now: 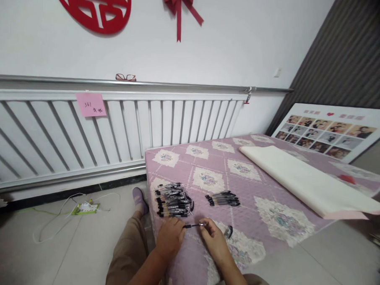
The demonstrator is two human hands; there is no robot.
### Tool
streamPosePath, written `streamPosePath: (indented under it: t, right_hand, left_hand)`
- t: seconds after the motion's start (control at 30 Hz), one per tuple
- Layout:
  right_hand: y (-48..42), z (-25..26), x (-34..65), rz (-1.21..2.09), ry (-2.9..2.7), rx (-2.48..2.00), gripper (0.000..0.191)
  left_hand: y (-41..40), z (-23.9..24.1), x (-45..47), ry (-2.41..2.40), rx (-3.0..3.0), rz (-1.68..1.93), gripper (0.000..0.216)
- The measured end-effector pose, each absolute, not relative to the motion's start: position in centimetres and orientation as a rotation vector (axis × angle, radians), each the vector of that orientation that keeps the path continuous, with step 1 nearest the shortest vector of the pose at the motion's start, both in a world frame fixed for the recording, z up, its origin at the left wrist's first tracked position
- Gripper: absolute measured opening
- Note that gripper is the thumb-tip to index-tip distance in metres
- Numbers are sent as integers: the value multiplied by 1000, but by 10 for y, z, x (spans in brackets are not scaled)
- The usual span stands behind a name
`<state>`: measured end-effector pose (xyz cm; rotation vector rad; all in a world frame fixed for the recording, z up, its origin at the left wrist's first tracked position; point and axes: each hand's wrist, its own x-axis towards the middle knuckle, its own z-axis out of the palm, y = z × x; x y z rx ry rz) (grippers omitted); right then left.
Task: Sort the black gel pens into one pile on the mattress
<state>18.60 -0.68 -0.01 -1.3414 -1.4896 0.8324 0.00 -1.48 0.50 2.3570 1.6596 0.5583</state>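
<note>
Head view: pen point(193, 225) crosswise, left-to-right

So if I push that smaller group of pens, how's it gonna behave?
The smaller group of pens may fan apart, lying side by side with no visible band. Each looks probably stiff, being straight and slender. The textured floral cover might slow any rolling.

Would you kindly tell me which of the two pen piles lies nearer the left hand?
The left pile, just beyond the left hand; it is also larger and messier than the right pile, which lies farther from that hand.
</note>
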Motion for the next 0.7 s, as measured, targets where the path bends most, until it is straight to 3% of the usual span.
streamPosePath:
  t: [0.3, 0.7]
  right_hand:
    - [-6, -4, 189, 844, -1409, -1365, 34]
    - [-9, 8, 182, 722, -1825, -1363, 19]
  left_hand:
    - [-15, 0, 0, 1681, 2336, 663, 19]
    - [-16, 6, 3, 1542, 2541, 486, 22]
